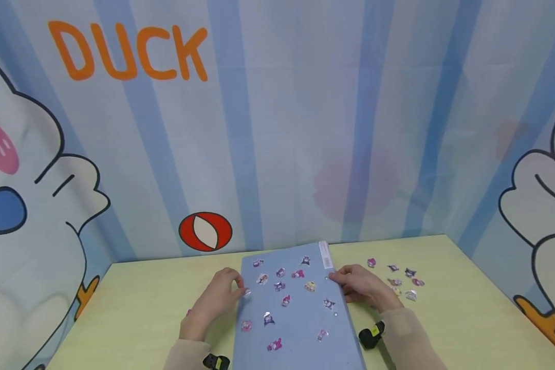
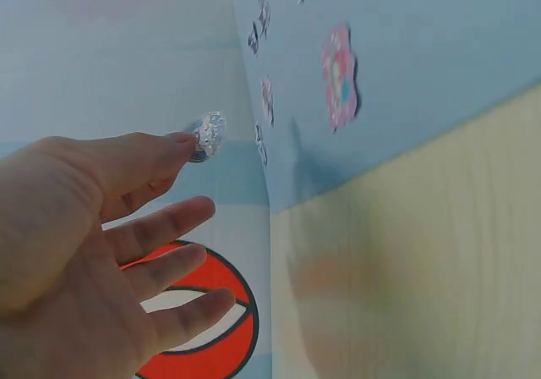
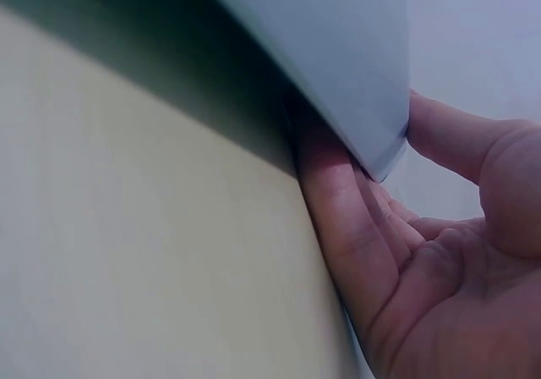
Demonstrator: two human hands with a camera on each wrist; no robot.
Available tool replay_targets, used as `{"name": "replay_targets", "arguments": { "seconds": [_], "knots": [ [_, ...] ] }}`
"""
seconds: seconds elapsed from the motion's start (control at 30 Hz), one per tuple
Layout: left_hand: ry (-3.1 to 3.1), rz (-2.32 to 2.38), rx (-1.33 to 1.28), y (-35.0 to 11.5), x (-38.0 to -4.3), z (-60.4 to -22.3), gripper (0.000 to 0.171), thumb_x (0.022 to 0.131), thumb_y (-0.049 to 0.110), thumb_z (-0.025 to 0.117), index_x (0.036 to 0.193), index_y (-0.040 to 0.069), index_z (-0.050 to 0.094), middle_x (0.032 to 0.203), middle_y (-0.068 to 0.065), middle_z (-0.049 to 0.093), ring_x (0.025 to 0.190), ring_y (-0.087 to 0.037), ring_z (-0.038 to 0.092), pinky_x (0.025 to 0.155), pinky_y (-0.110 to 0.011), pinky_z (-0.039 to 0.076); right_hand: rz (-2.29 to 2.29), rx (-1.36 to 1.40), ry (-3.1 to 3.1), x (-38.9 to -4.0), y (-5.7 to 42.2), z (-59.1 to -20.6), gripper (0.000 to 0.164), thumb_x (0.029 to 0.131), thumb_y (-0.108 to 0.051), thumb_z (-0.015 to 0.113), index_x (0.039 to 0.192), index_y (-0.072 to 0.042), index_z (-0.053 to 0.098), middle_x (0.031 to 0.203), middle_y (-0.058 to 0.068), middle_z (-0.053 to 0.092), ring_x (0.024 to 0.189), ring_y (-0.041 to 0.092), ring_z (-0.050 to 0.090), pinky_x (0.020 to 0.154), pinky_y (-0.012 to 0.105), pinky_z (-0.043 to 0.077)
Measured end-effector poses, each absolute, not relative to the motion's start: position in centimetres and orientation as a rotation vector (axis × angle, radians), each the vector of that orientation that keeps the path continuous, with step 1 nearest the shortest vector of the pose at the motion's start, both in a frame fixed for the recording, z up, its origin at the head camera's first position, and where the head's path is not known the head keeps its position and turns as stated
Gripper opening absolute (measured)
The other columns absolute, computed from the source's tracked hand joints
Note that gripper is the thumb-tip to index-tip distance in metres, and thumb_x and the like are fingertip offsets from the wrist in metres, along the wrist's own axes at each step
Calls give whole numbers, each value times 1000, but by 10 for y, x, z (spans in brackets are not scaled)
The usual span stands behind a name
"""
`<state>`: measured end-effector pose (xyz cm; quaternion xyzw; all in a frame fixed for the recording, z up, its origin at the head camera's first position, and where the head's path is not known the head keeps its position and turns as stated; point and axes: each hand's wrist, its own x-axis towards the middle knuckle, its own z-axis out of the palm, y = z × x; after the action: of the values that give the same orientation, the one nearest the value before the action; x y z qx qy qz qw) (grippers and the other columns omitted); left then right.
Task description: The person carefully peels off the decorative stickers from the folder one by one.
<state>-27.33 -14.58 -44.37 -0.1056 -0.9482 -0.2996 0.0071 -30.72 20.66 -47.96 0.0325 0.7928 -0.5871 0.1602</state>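
A light blue folder or board (image 1: pixel 300 349), dotted with many small cartoon stickers, lies before me with a white barcode label (image 1: pixel 325 255) at its far right corner. Over its left edge, my left hand (image 1: pixel 215 298) pinches a shiny, transparent-edged sticker (image 2: pixel 210 134) between thumb and index finger, the other fingers spread. At the right edge, my right hand (image 1: pixel 364 288) grips the folder, thumb on top and fingers underneath, and that edge is lifted off the table in the right wrist view. A pink flower-shaped sticker (image 2: pixel 340 79) shows on the folder in the left wrist view.
Several loose stickers (image 1: pixel 395 282) lie on the pale yellow table (image 1: pixel 467 318) right of the folder. A bit of pink (image 1: pixel 188 312) peeks out beside my left wrist. A striped cloth backdrop (image 1: pixel 296 128) with cartoon figures stands behind and at both sides.
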Motion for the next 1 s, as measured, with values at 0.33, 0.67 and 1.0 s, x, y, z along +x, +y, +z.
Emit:
{"name": "replay_targets", "arguments": {
  "seconds": [0.33, 0.67, 1.0],
  "knots": [
    [-2995, -882, -280, -197, -268, -444, 16, 89, 8, 70, 79, 9, 57, 102, -11, 57, 97, -29, 50, 91, -50, 43, -1690, 102, 2258, -305, 208, -480, 41, 92, -38, 68, 107, -1, 59, 90, 13, 67, 73, 22, 63, 59, 29, 53],
    [-3079, -863, -142, -252, -266, -443, 11, 91, 9, 67, 83, 6, 60, 97, -11, 56, 87, -26, 49, 73, -40, 41, -1688, 107, 2250, -309, 206, -479, 38, 92, -36, 69, 105, -1, 59, 89, 13, 67, 71, 22, 62, 58, 28, 52],
    [-3115, -789, -74, -282, -261, -445, 13, 92, 10, 65, 83, 4, 58, 96, -16, 58, 90, -31, 51, 81, -47, 43, -1679, 114, 2249, -308, 206, -479, 39, 91, -36, 69, 106, -1, 58, 89, 13, 67, 72, 22, 62, 59, 29, 52]
  ]
}}
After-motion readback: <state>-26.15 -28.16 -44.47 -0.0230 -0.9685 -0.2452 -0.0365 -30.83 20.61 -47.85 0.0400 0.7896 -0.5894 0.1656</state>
